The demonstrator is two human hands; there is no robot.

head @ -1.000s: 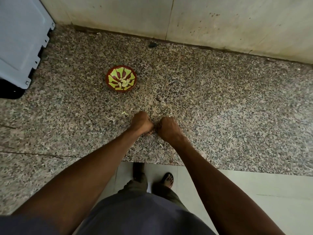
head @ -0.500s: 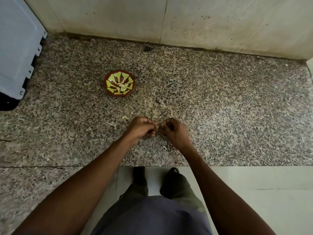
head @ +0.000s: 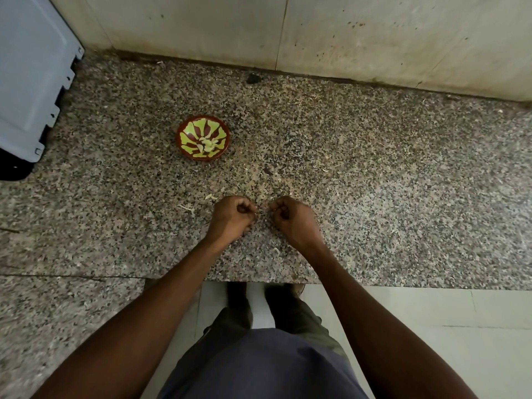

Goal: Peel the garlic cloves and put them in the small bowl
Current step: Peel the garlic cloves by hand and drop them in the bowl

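Both fists are being held curled over the granite worktop [head: 374,174], left hand [head: 234,216] and right hand [head: 290,216] nearly touching; anything pinched is hidden. Peeled garlic cloves [head: 207,144] are lying in the small bowl [head: 203,138] at eleven o'clock.

A speckled brown granite bench [head: 374,174] runs along a stained beige tiled wall [head: 359,33]. A pale blue-grey plastic panel [head: 28,67] stands at its left end; pale floor tiles [head: 460,326] lie below, dimly lit.

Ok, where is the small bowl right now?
In the head view the small bowl sits on the granite counter, up and left of the left hand, with peeled garlic cloves inside.
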